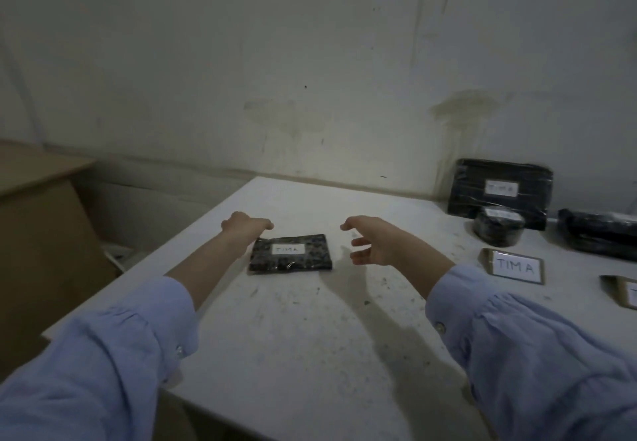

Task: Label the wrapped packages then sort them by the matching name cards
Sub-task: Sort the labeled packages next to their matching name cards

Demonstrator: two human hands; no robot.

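The right hand's (379, 244) fingers (358, 242) are spread wide and slightly bent, holding nothing, in the air just right of the small package (291, 255). The left hand (244, 225) reaches to that package's far left corner with its fingers together and only loosely bent. Whether they touch the wrap cannot be told.

The white label (289, 249) on the small package reads "TIMA". To the right, a brown-backed name card (513, 266) also reads "TIMA". A larger black package (499, 195) leaning on the wall (310, 61) bears a blurred label that seems to say the same. A second card (624, 290) is cut off by the right edge, its writing unreadable.

The small package is flat and dark with a speckled pattern under glossy film, and lies flat mid-worktop. A round black package (498, 230) and a long one (599, 233) sit far right.

The worktop's (310, 337) left edge runs diagonally, with a cardboard box (41, 233) beyond it. Bare, specked surface lies between the small package and the name card.
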